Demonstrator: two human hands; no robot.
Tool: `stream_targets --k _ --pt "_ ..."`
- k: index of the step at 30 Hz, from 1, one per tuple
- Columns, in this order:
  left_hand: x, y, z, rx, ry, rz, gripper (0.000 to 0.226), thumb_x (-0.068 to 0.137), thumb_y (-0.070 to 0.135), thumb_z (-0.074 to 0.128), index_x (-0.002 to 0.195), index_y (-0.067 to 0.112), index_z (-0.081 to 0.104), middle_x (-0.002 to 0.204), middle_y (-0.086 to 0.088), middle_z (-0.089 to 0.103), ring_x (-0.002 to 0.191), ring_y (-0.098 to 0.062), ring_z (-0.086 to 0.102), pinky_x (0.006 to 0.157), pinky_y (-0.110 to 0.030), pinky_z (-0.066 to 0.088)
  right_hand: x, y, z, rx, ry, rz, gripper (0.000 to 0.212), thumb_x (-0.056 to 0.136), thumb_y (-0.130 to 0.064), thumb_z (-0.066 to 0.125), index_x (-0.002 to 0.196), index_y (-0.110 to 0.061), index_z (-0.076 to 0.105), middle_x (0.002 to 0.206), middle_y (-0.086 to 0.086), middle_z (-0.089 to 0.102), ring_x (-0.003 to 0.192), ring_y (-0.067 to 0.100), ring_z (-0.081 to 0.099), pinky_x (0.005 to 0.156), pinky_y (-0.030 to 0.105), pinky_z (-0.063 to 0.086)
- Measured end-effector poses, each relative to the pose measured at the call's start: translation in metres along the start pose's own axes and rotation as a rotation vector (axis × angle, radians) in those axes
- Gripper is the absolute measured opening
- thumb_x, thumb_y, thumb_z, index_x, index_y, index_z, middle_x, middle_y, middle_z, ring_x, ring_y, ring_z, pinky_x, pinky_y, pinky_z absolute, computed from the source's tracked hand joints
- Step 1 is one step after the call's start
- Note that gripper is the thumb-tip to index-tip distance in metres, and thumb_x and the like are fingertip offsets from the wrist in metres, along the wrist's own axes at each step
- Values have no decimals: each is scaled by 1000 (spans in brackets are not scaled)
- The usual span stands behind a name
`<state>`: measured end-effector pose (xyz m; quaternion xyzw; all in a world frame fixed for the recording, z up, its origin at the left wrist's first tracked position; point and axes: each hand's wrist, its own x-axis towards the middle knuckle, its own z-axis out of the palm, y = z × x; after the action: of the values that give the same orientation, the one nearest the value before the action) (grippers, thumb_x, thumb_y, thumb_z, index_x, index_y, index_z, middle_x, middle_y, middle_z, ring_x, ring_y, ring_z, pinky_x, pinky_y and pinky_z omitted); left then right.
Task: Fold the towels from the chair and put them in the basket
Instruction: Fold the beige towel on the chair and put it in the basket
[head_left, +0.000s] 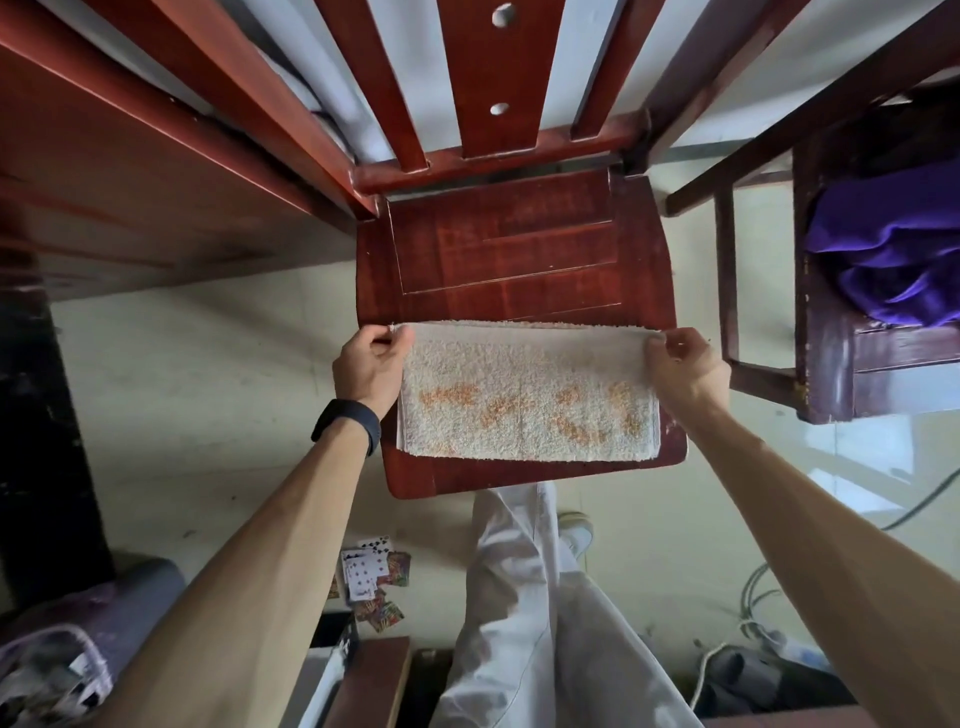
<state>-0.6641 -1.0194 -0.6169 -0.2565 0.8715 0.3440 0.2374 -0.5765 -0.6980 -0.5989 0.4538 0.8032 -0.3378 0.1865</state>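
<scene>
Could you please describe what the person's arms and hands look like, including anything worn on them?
The left forearm and right forearm are bare, with no sleeves in view. The left hand and right hand wear no gloves, and I see no rings. A smooth black band, like a fitness tracker, wraps the left wrist; the right wrist carries nothing.

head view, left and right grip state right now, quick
Left grip: closed, pinching the towel at its far left corner.
Right grip: closed, pinching the towel's far right corner.
</scene>
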Motion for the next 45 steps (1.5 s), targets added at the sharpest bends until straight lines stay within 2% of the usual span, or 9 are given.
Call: stream_targets --k 9,14,18,21,24,31,35,39,45 --pt "13 16 10 264 21 16 30 90 48 51 93 20 61 86 -2 66 80 -27 60 66 -30 44 9 -10 9 -191 0 11 28 95 -29 43 110 -10 57 86 5 56 86 29 53 75 31 36" --pt "-2 15 11 391 112 122 30 92 46 47 105 19 49 96 -9 65 82 -32 58 63 -36 44 -15 -4 23 -194 188 -103 28 94 -30 45 114 -10 45 109 14 51 101 34 47 84 41 35" --pt "-40 -9 25 509 271 497 53 87 45 55 131 15 49 132 -13 49 113 -31 48 89 -45 42 -56 14 48 -392 255 -463 53 96 -33 49 142 -10 39 148 17 38 132 35 39 103 50 35" --pt "-65 -28 53 589 75 725 62 91 47 53 144 16 46 155 -11 34 141 -31 33 113 -51 29 -63 22 67 -460 194 -576 63 97 -40 50 151 -13 33 162 13 22 149 31 22 116 56 20" --pt "-68 -37 74 708 -21 759 70 93 53 45 154 23 30 164 -7 16 151 -32 12 118 -58 16 -54 18 74 -363 278 -514 71 95 -42 52 153 -11 25 161 13 20 148 31 22 116 55 17" --pt "-63 -38 82 801 -5 674 73 94 62 30 157 30 11 166 -5 2 152 -33 -1 120 -57 8 -44 38 57 -87 395 36 77 87 -48 52 148 -9 25 160 7 17 141 34 27 109 59 27" --pt "-64 -38 79 808 -6 670 75 93 63 33 157 32 9 166 -5 -1 152 -33 0 119 -59 9 -63 27 58 -177 343 -278 69 93 -42 52 149 -9 30 161 13 19 144 34 27 113 54 26" --pt "-63 -37 83 788 19 631 70 95 65 26 156 36 12 166 -6 1 152 -32 -1 117 -63 6 -66 19 83 -467 39 -730 66 99 -47 46 157 -23 26 167 6 15 154 25 9 121 58 11" --pt "-38 -26 77 871 -1 793 68 94 66 27 155 41 10 165 -4 -1 152 -34 -1 116 -65 4 -23 31 73 -669 41 -668 75 92 -76 32 157 -46 8 168 -1 0 155 24 -4 117 67 -3"
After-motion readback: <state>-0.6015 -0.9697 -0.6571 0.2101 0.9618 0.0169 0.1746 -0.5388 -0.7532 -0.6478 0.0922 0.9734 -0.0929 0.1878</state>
